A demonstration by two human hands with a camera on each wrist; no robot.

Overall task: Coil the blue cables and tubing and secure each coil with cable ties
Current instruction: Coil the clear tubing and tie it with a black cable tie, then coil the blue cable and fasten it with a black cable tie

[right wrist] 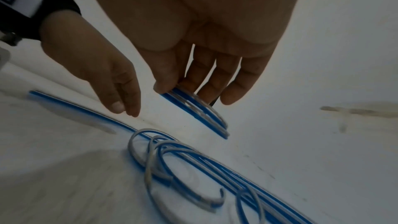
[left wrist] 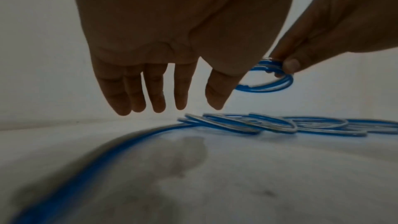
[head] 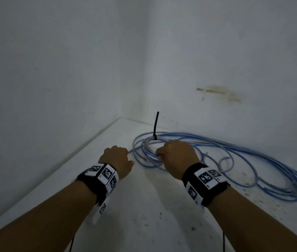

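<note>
Head view: the right hand [head: 177,157] is pinching a small coil [head: 149,151] of blue tubing near the bench's [head: 144,215] far corner, a black cable tie [head: 156,126] standing upright from it; loose blue cables [head: 253,160] are trailing toward the right edge. Left wrist view: the left hand [left wrist: 163,67] is hovering with fingers straight, holding nothing. Right wrist view: thumb and fingers [right wrist: 206,81] are gripping the coil above the bench.

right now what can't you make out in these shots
- Tie head, head view: too small to tell whether it is cinched tight.
- Right hand grip on the coil: knuckles hide it in the head view.
- Loose tubing: blurred, so the strand count is unclear.
- Long strand: cut off by the left wrist view's edge.
</note>
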